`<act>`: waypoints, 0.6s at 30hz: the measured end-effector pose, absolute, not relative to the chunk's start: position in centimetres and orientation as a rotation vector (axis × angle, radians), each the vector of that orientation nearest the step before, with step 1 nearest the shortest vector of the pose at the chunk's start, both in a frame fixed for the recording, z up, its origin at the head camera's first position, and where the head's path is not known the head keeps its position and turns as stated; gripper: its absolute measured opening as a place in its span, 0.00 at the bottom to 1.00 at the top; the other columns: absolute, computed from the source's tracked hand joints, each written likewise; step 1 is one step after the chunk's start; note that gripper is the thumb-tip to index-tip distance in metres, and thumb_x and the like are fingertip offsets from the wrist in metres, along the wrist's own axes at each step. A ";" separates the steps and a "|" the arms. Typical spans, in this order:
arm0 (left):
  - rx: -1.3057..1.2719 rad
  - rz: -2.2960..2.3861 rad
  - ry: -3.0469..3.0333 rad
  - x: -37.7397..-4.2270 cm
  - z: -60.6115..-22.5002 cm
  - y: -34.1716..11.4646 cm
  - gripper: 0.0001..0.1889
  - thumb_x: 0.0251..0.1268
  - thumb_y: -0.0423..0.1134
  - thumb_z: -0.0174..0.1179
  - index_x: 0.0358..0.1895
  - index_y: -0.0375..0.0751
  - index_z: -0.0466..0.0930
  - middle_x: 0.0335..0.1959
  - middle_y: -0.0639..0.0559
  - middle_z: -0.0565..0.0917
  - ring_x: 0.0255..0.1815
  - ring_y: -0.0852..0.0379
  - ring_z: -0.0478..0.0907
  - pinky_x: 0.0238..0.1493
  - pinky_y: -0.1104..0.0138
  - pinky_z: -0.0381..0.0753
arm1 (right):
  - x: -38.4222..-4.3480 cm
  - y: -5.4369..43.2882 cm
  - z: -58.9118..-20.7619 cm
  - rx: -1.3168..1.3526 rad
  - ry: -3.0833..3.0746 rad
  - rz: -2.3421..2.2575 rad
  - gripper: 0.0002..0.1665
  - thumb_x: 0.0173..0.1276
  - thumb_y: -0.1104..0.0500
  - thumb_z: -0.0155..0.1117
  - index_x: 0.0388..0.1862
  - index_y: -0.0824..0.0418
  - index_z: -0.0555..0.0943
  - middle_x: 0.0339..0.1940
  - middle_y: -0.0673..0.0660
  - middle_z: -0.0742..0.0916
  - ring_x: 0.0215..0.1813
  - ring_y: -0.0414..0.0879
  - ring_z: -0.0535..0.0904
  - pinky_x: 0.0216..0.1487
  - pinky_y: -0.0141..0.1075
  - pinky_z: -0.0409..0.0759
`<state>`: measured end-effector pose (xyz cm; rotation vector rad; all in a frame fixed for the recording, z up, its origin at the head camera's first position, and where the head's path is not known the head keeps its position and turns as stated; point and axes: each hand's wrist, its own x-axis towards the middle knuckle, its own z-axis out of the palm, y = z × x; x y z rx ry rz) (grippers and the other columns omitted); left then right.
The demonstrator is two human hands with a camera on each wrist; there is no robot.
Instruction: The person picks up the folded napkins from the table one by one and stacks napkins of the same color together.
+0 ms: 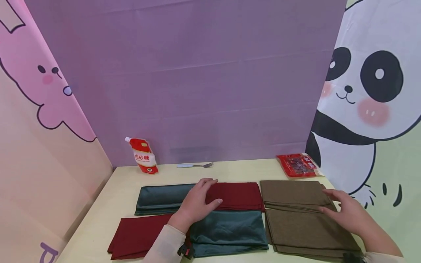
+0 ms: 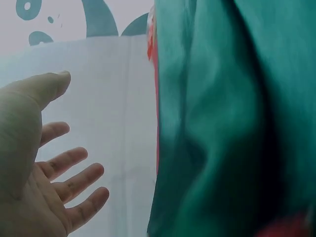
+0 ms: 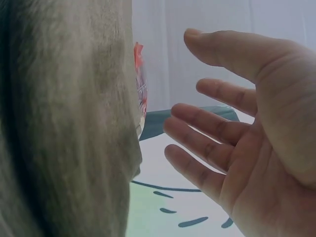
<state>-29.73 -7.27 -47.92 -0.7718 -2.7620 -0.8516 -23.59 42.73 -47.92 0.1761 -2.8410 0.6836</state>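
Note:
My left hand [image 1: 198, 204] hovers around the middle of the table, its fingers spread and holding nothing. In the head view it overlaps a folded red cloth [image 1: 238, 195] and a folded teal cloth [image 1: 230, 230]. The left wrist view has the teal cloth [image 2: 212, 113] close by, beside the loosely extended fingers [image 2: 81, 182]. At the right edge of two folded brown cloths, one behind [image 1: 291, 191] and one in front [image 1: 309, 230], is my right hand [image 1: 348, 212], thumb and fingers apart. Nothing lies in its palm in the right wrist view, where brown cloth [image 3: 74, 118] fills the left side.
Another teal cloth [image 1: 161, 199] lies back left, with a red one [image 1: 141, 233] in front of it. Along the back edge are a red-and-white sugar pouch [image 1: 144, 156], a fork [image 1: 195, 165] and a red food packet [image 1: 297, 165]. Walls [image 1: 197, 91] enclose the table.

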 end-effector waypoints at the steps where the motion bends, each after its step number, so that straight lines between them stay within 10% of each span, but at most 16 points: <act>1: -0.781 -0.846 -2.765 -29.7 -48.0 -7.0 0.40 0.68 0.58 0.69 0.80 0.55 0.65 0.77 0.51 0.69 0.74 0.48 0.70 0.68 0.47 0.76 | -23.6 42.9 -48.0 0.172 -2.846 0.686 0.42 0.63 0.51 0.81 0.66 0.76 0.74 0.59 0.78 0.81 0.56 0.75 0.80 0.52 0.66 0.80; 18: -0.904 -1.043 -2.801 -28.5 -48.4 -2.4 0.37 0.70 0.57 0.68 0.79 0.60 0.67 0.73 0.60 0.72 0.71 0.57 0.71 0.68 0.52 0.77 | -23.5 44.7 -48.8 0.128 -2.959 0.723 0.35 0.62 0.53 0.81 0.59 0.74 0.81 0.52 0.72 0.87 0.52 0.70 0.84 0.47 0.62 0.84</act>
